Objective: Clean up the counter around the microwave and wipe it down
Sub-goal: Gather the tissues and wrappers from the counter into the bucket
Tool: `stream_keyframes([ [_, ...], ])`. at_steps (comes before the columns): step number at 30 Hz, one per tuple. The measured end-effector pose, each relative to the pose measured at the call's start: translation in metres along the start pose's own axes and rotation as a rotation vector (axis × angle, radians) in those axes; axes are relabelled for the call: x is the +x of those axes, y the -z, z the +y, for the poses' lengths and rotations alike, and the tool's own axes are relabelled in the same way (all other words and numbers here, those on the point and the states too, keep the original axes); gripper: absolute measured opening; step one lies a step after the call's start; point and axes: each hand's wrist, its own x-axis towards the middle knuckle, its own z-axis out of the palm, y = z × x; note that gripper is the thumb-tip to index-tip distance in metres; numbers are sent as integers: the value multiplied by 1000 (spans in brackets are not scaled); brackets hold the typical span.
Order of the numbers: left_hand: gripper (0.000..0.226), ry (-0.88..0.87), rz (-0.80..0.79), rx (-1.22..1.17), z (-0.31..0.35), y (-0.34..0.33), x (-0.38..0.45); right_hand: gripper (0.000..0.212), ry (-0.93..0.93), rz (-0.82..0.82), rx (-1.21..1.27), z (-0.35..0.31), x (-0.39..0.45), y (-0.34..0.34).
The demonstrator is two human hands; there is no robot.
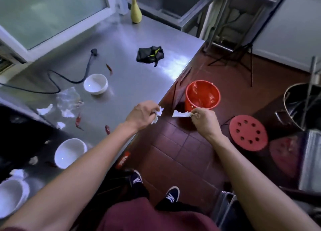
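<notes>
Fingers (154, 112) of the left hand (142, 115) clutch a crumpled white paper scrap (157, 116) right at the counter (139, 84) edge, while the right hand (204, 119) pinches a torn paper strip (180, 114) out past that edge, over the floor and close to the red bucket (202, 96). More paper bits (45, 110), dried chillies (78, 121), a clear plastic wrapper (68, 98) and white bowls (95, 83) lie toward the counter's left side, with a dark cloth (150, 54) near its right edge and a yellow spray bottle (135, 9) at the far corner.

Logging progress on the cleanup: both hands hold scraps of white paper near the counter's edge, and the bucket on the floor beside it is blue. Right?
Not quite: the bucket is red, as the head view shows. The rest stands: the left hand and right hand each hold a white paper scrap near the counter edge.
</notes>
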Motion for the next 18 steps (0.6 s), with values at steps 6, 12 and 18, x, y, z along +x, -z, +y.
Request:
stream_keyframes([
  [6, 18, -34, -57, -72, -3, -34, 83, 18, -85, 0, -34, 31, 56, 12],
  [12, 21, -63, -121, -177, -17, -64, 172, 18, -172, 6, -111, 57, 118, 22],
  [18, 20, -149, -234, -184, -11, -89, 254, 19, -293, 26, -86, 87, 164, 41],
])
